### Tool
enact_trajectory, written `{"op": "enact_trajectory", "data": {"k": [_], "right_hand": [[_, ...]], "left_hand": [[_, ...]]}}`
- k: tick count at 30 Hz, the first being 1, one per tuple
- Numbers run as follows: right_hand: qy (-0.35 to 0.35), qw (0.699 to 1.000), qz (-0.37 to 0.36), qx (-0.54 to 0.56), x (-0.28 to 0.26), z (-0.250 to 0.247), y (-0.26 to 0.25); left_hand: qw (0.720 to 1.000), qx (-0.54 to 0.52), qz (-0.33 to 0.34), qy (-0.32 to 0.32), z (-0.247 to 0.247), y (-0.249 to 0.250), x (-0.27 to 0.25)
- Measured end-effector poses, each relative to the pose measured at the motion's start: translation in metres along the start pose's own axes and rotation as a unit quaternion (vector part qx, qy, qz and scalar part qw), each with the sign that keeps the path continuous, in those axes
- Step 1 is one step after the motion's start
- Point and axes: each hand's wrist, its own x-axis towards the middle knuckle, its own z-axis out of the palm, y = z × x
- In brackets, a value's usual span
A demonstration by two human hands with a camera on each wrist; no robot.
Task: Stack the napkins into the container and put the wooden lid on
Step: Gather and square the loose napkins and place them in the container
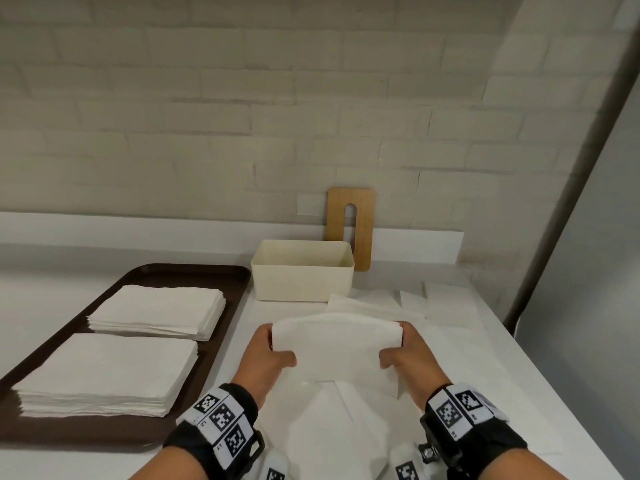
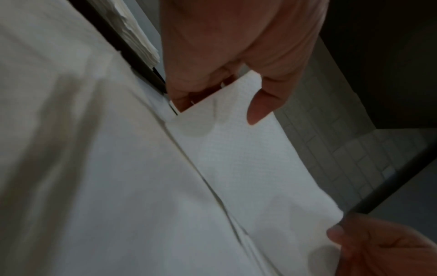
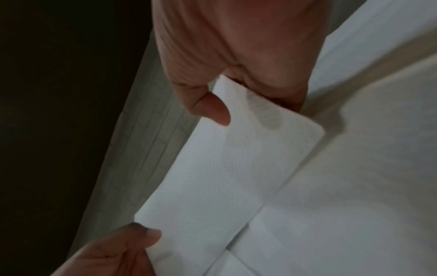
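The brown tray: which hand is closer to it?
Left. The left hand pinches the napkin's left end just right of the tray; the right hand pinches the far end, further right.

Open-topped cream rectangular plastic container (image 1: 302, 271) is unobstructed from above; brown tray (image 1: 194, 271) touches its left side, slotted wooden lid (image 1: 350, 223) leans behind.

Head cam: high, fwd-down over counter (image 1: 485, 358). 2 wrist cams: close, along fingers; all 3 share held napkin (image 1: 336, 344).
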Motion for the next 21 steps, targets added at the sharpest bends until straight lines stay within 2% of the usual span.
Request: {"op": "enact_trajectory", "data": {"k": [2, 4, 5, 7, 9, 10, 11, 13, 15, 17, 18, 21], "right_hand": [[0.037, 0.999, -0.019, -0.034, -0.004, 0.002, 0.000], [0.095, 0.981, -0.106, -0.136, -0.008, 0.005, -0.010], [0.097, 0.961, -0.166, -0.198, -0.012, 0.006, -0.018], [0.042, 0.915, -0.238, -0.324, -0.019, 0.013, -0.042], [-0.018, 0.869, -0.256, -0.423, -0.020, 0.021, -0.060], [-0.035, 0.864, -0.248, -0.437, -0.019, 0.024, -0.066], [-0.047, 0.882, -0.237, -0.405, -0.019, 0.026, -0.071], [-0.060, 0.937, -0.222, -0.262, -0.022, 0.027, -0.077], [-0.077, 0.966, -0.204, -0.139, -0.027, 0.027, -0.082], [-0.090, 0.977, -0.183, -0.068, -0.030, 0.029, -0.084], [-0.083, 0.976, -0.189, -0.068, -0.031, 0.031, -0.082], [-0.037, 0.965, -0.231, -0.115, -0.032, 0.036, -0.071]], "left_hand": [[0.999, 0.033, 0.006, 0.011, -0.001, -0.003, -0.002], [0.996, 0.074, 0.052, 0.008, -0.001, 0.004, -0.005], [0.991, 0.106, 0.086, -0.011, 0.000, 0.013, -0.007], [0.973, 0.163, 0.149, -0.065, 0.004, 0.035, -0.011], [0.960, 0.167, 0.199, -0.106, 0.008, 0.056, -0.014], [0.958, 0.146, 0.219, -0.109, 0.009, 0.065, -0.013], [0.961, 0.112, 0.232, -0.100, 0.010, 0.072, -0.013], [0.972, 0.017, 0.224, -0.071, 0.008, 0.079, -0.010], [0.978, -0.055, 0.188, -0.074, 0.006, 0.077, -0.007], [0.979, -0.081, 0.159, -0.102, 0.009, 0.072, -0.009], [0.979, -0.076, 0.155, -0.103, 0.013, 0.069, -0.011], [0.982, -0.046, 0.176, -0.053, 0.029, 0.061, -0.020]]}}
